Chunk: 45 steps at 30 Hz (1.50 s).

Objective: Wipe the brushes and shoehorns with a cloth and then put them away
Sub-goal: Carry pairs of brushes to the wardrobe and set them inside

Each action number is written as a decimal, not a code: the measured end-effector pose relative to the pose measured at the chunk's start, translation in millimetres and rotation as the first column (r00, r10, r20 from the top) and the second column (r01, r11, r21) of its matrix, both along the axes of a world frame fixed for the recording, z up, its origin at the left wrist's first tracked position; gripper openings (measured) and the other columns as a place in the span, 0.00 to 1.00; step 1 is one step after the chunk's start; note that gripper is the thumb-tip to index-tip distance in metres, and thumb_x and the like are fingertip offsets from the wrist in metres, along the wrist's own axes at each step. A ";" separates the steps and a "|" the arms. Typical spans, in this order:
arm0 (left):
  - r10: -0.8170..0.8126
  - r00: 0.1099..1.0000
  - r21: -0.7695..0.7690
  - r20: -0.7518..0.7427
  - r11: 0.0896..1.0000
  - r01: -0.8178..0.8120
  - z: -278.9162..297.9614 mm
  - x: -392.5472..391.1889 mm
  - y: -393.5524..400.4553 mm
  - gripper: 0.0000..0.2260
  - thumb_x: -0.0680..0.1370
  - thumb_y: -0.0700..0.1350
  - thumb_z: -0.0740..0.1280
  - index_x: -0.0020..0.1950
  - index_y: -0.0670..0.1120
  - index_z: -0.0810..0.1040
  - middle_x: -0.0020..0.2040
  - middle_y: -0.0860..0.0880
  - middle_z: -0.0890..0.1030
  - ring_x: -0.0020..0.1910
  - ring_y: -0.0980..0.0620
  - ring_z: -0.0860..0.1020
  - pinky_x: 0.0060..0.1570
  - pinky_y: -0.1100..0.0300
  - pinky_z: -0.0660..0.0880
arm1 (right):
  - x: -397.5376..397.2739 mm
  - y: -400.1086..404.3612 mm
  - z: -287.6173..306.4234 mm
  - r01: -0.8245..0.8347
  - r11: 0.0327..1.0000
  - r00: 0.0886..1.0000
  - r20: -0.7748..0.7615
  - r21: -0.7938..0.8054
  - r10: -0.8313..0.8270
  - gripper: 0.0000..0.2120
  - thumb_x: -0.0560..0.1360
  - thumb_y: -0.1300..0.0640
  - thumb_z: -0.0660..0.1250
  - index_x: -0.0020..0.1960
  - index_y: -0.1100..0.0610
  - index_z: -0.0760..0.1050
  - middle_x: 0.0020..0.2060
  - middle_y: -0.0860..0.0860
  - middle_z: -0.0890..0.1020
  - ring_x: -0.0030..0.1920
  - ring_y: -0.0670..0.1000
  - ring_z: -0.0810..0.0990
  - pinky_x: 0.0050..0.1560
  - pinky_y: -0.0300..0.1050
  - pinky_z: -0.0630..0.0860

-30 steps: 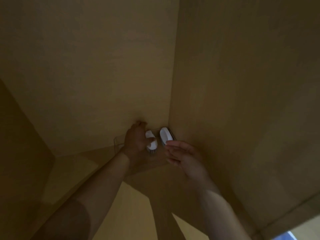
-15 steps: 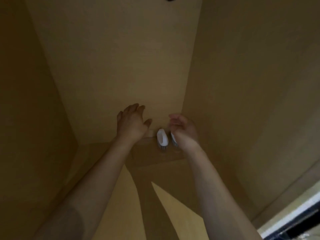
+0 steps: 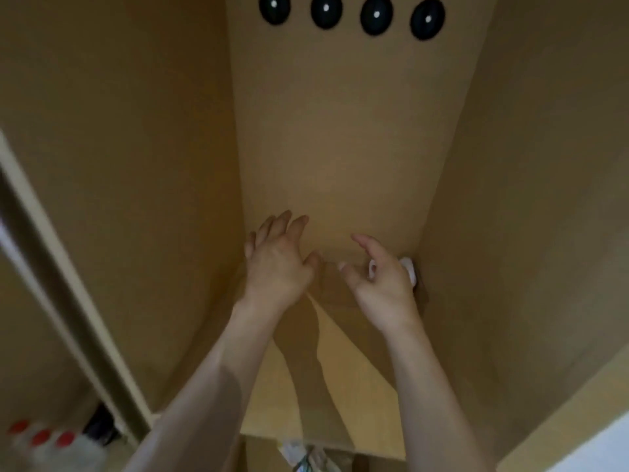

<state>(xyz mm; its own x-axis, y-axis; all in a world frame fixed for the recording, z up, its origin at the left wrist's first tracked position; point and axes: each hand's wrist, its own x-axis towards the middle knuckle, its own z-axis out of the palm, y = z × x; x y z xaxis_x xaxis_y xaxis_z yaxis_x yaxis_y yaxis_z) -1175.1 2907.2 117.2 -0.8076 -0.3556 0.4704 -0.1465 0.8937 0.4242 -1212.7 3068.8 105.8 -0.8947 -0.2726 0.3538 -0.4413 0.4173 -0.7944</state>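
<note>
Since both hands were spread and held nothing, left hand (image 3: 277, 258) and right hand (image 3: 383, 284), we figured the small white plastic brush (image 3: 409, 267) in the wooden cabinet (image 3: 340, 131) corner was light, rigid, easiest gripped by its smooth back.

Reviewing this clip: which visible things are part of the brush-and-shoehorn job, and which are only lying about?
Job:
white brushes, tucked in the shelf's back right corner behind the right hand
left hand, open, holding nothing

Lying about:
four black knobs
red-capped bottles
</note>
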 end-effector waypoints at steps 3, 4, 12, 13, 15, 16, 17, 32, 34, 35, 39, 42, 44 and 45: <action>0.073 0.997 0.006 0.003 0.997 -0.073 -3.3 39.0 13.7 0.27 0.78 0.57 0.65 0.75 0.55 0.65 0.76 0.51 0.64 0.75 0.45 0.60 0.72 0.43 0.55 | 24.4 5.4 -5.3 -0.081 0.996 0.997 0.001 0.033 0.081 0.24 0.79 0.47 0.67 0.73 0.46 0.69 0.70 0.44 0.73 0.70 0.43 0.68 0.63 0.38 0.66; 0.096 0.995 0.013 -0.005 0.995 -0.096 -5.2 53.5 17.2 0.26 0.77 0.57 0.65 0.75 0.54 0.66 0.75 0.50 0.66 0.74 0.45 0.61 0.71 0.43 0.57 | 32.7 5.7 -7.2 -0.100 0.994 0.995 -0.004 0.050 0.100 0.24 0.79 0.46 0.67 0.73 0.45 0.69 0.70 0.45 0.73 0.69 0.43 0.68 0.63 0.39 0.66; 0.316 0.949 0.054 0.013 0.947 -0.316 -25.1 183.7 15.0 0.26 0.77 0.55 0.66 0.74 0.54 0.66 0.75 0.50 0.66 0.76 0.45 0.60 0.73 0.42 0.57 | 117.8 -29.3 -21.6 -0.310 0.946 0.950 0.057 0.094 0.306 0.21 0.79 0.47 0.67 0.71 0.41 0.69 0.71 0.42 0.73 0.72 0.48 0.70 0.67 0.47 0.69; 0.336 0.942 0.060 0.020 0.940 -0.337 -26.4 199.1 11.4 0.26 0.77 0.55 0.66 0.74 0.54 0.65 0.75 0.51 0.65 0.76 0.46 0.59 0.74 0.42 0.56 | 130.4 -35.4 -22.6 -0.346 0.935 0.938 0.070 0.080 0.341 0.21 0.79 0.47 0.67 0.71 0.41 0.69 0.71 0.42 0.73 0.72 0.47 0.69 0.68 0.47 0.69; 0.383 0.924 0.072 0.028 0.921 -0.384 -27.4 227.1 3.0 0.27 0.77 0.55 0.66 0.75 0.55 0.64 0.76 0.52 0.64 0.77 0.47 0.57 0.74 0.43 0.55 | 155.2 -50.7 -22.0 -0.410 0.910 0.910 0.094 0.057 0.404 0.22 0.79 0.48 0.68 0.71 0.40 0.69 0.71 0.41 0.72 0.73 0.47 0.68 0.70 0.51 0.70; 0.405 0.914 0.081 0.025 0.911 -0.405 -27.1 240.4 -1.9 0.27 0.77 0.55 0.66 0.75 0.56 0.64 0.76 0.52 0.64 0.77 0.47 0.57 0.74 0.43 0.55 | 167.0 -59.3 -21.0 -0.434 0.899 0.898 0.104 0.056 0.427 0.22 0.78 0.48 0.68 0.71 0.39 0.69 0.71 0.41 0.72 0.73 0.47 0.68 0.70 0.53 0.70; 0.427 0.904 0.090 0.017 0.900 -0.426 -26.7 253.6 -6.8 0.27 0.78 0.55 0.66 0.75 0.56 0.64 0.77 0.52 0.63 0.77 0.47 0.57 0.74 0.42 0.54 | 178.8 -68.2 -19.6 -0.455 0.889 0.888 0.109 0.059 0.447 0.23 0.78 0.48 0.68 0.71 0.38 0.68 0.72 0.41 0.71 0.73 0.46 0.67 0.70 0.55 0.70; 0.768 0.640 0.087 -0.019 0.639 -0.764 -28.6 549.0 -133.0 0.25 0.79 0.57 0.65 0.75 0.56 0.65 0.77 0.52 0.64 0.77 0.47 0.59 0.74 0.42 0.57 | 438.8 -242.0 -20.0 -0.761 0.646 0.648 0.030 0.062 0.761 0.21 0.79 0.47 0.67 0.71 0.42 0.70 0.71 0.43 0.72 0.71 0.46 0.69 0.67 0.48 0.71; 0.801 0.599 0.096 -0.018 0.597 -0.796 -29.0 591.8 -150.9 0.25 0.78 0.57 0.65 0.75 0.56 0.66 0.77 0.52 0.65 0.77 0.47 0.60 0.74 0.42 0.57 | 479.1 -265.4 -20.1 -0.796 0.604 0.606 0.035 0.044 0.795 0.20 0.79 0.48 0.68 0.70 0.43 0.71 0.70 0.44 0.73 0.70 0.46 0.70 0.65 0.46 0.71; 0.814 0.580 0.097 -0.015 0.579 -0.810 -29.5 611.9 -159.3 0.25 0.78 0.57 0.65 0.75 0.56 0.66 0.77 0.51 0.65 0.77 0.48 0.60 0.74 0.43 0.57 | 498.1 -276.6 -20.6 -0.813 0.581 0.582 0.035 0.033 0.812 0.20 0.79 0.49 0.68 0.70 0.44 0.72 0.70 0.44 0.74 0.70 0.46 0.71 0.65 0.45 0.71; 0.869 0.494 0.108 -0.015 0.492 -0.864 -32.0 686.1 -184.3 0.24 0.78 0.56 0.66 0.74 0.56 0.68 0.75 0.52 0.66 0.75 0.49 0.61 0.71 0.46 0.57 | 567.2 -318.4 -23.5 -0.877 0.477 0.479 0.032 0.053 0.877 0.21 0.78 0.50 0.69 0.71 0.46 0.72 0.69 0.47 0.75 0.65 0.44 0.72 0.58 0.34 0.68; 0.906 0.422 0.100 -0.016 0.422 -0.901 -34.7 730.4 -201.0 0.23 0.78 0.55 0.66 0.73 0.56 0.68 0.75 0.52 0.67 0.74 0.48 0.63 0.71 0.44 0.58 | 610.4 -350.2 -26.2 -0.904 0.421 0.423 0.010 0.067 0.906 0.21 0.78 0.50 0.70 0.71 0.46 0.72 0.67 0.47 0.76 0.59 0.39 0.69 0.48 0.24 0.62; 0.927 0.374 0.101 0.004 0.372 -0.923 -38.1 754.9 -215.6 0.24 0.78 0.55 0.65 0.73 0.56 0.66 0.75 0.52 0.67 0.74 0.48 0.63 0.71 0.44 0.58 | 635.7 -372.1 -29.5 -0.925 0.373 0.375 0.008 0.074 0.927 0.23 0.78 0.51 0.70 0.71 0.47 0.72 0.67 0.47 0.76 0.59 0.39 0.70 0.49 0.25 0.63; 0.937 0.349 0.105 0.016 0.345 -0.933 -40.0 765.1 -223.4 0.24 0.78 0.55 0.65 0.74 0.56 0.65 0.75 0.52 0.66 0.74 0.48 0.62 0.71 0.44 0.58 | 645.9 -383.0 -31.9 -0.933 0.352 0.354 0.009 0.078 0.935 0.23 0.78 0.51 0.70 0.72 0.47 0.72 0.67 0.48 0.76 0.59 0.39 0.70 0.51 0.27 0.65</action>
